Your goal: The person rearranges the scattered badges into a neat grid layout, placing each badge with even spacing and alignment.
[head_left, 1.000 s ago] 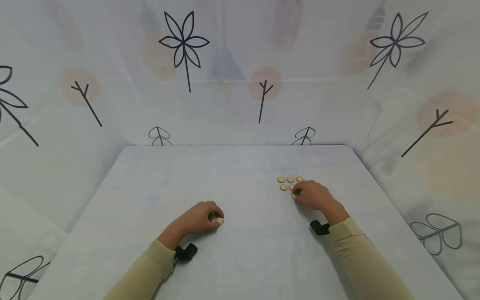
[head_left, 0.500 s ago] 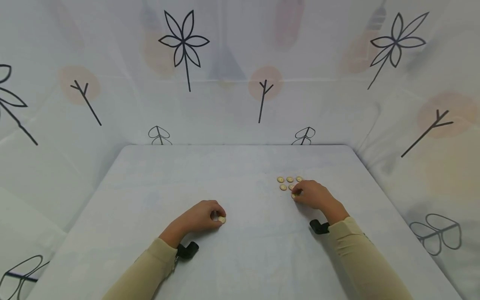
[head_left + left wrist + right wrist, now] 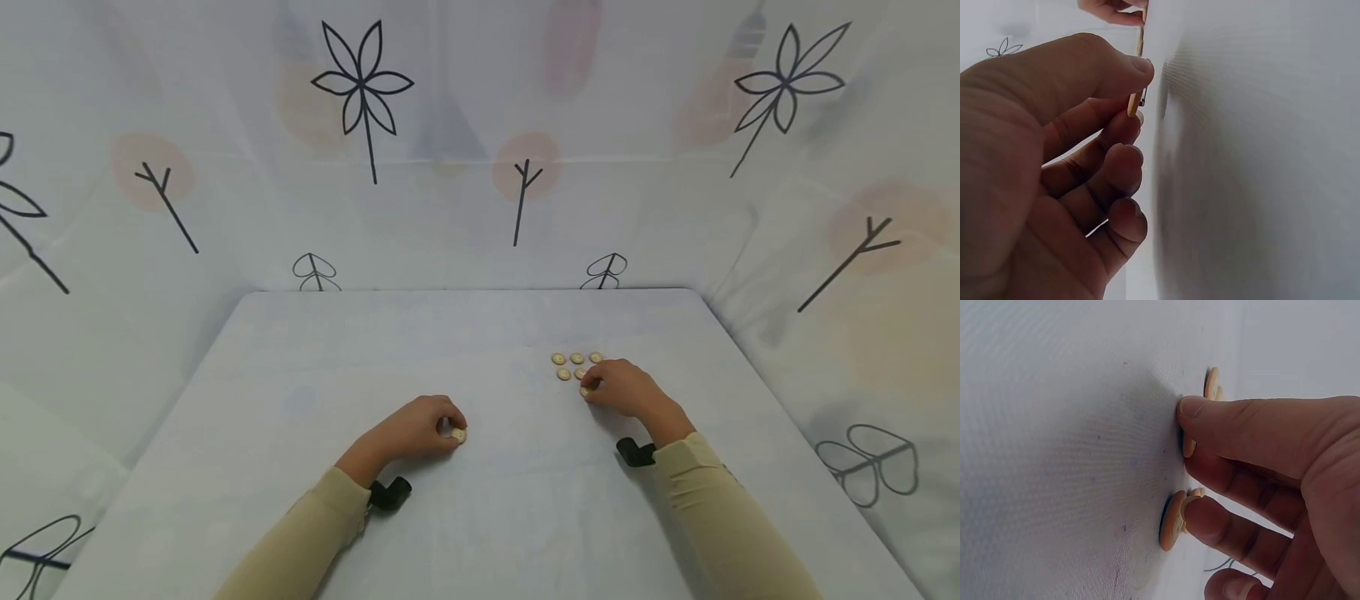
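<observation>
Between thumb and index finger, my left hand (image 3: 416, 427) pinches a small round wooden disc (image 3: 460, 435) just above the white cloth. Seen edge-on in the left wrist view, that wooden disc (image 3: 1134, 103) shows a small dark metallic piece on one side. My right hand (image 3: 632, 390) holds another wooden disc (image 3: 1189, 447) by thumb and index finger, low against the cloth. Beside these fingers lie several like discs, three in a back row with the middle disc (image 3: 577, 358), others in front, including a disc (image 3: 563, 374). The right fingers partly cover this group.
White cloth covers the table (image 3: 337, 350). Printed fabric walls (image 3: 450, 217) stand behind and on both sides. A black camera piece (image 3: 390, 494) sits at the left wrist and a like piece (image 3: 635, 452) at the right wrist.
My left hand has moved right and slightly away from me, carrying its wooden disc. The right hand stays at the group of discs. The head view has shifted slightly.
</observation>
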The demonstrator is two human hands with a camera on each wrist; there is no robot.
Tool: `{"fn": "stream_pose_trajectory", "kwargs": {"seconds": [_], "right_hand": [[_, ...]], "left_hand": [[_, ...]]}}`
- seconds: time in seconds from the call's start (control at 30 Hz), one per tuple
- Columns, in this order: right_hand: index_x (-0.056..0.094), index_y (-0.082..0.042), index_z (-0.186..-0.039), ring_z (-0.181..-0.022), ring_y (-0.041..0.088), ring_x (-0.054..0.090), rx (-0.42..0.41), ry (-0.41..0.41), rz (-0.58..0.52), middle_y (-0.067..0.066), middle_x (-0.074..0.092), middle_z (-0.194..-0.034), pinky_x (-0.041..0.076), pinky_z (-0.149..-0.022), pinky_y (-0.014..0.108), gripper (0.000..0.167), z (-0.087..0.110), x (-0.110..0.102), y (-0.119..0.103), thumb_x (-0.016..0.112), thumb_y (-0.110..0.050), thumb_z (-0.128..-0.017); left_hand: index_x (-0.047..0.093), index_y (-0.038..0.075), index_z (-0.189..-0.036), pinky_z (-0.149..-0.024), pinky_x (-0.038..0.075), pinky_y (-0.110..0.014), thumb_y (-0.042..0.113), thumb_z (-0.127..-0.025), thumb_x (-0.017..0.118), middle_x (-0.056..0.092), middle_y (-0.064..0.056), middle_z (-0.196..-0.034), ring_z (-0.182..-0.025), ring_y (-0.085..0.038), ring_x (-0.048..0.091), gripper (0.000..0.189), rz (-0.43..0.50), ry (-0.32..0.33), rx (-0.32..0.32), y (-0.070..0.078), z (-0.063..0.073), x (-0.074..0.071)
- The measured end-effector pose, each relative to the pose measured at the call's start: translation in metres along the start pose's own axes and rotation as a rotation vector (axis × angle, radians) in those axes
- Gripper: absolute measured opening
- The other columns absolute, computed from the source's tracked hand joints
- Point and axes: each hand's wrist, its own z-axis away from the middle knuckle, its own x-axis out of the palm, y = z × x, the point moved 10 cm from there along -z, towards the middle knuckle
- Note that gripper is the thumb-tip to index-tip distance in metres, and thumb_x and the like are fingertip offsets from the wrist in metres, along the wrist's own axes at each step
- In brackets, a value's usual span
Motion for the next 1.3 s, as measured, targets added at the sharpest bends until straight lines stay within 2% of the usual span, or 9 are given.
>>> {"fn": "stream_pose_trajectory", "kwargs": {"seconds": [0.5,0.97,1.3], "right_hand": [[0.073,-0.013,-0.104,-0.093,0.020,0.059,-0.018,0.011,-0.004,0.004,0.070,-0.106,0.049,-0.081,0.042,0.019,0.002,-0.001,0.000,0.070,-0.021,-0.086],[0.073,-0.013,-0.104,-0.099,0.023,0.061,-0.055,0.047,-0.011,0.004,0.071,-0.106,0.048,-0.087,0.046,0.020,0.005,-0.004,-0.003,0.071,-0.019,-0.086],[0.074,-0.014,-0.104,-0.103,0.025,0.061,-0.054,0.048,-0.009,0.003,0.071,-0.107,0.047,-0.090,0.048,0.019,0.006,-0.005,-0.001,0.071,-0.018,-0.086]], "left_hand": [[0.071,0.022,-0.103,-0.075,0.046,-0.023,0.026,-0.088,0.070,0.061,0.012,-0.100,-0.083,-0.007,0.053,0.016,0.002,-0.017,0.046,0.027,-0.028,-0.002],[0.071,0.019,-0.108,-0.077,0.047,-0.023,0.023,-0.089,0.068,0.062,0.009,-0.104,-0.086,-0.010,0.055,0.020,-0.002,-0.013,0.066,0.043,-0.054,0.003],[0.070,0.020,-0.110,-0.079,0.047,-0.023,0.025,-0.089,0.068,0.063,0.009,-0.104,-0.088,-0.009,0.055,0.021,-0.008,-0.010,0.056,0.050,-0.075,0.010]]}}
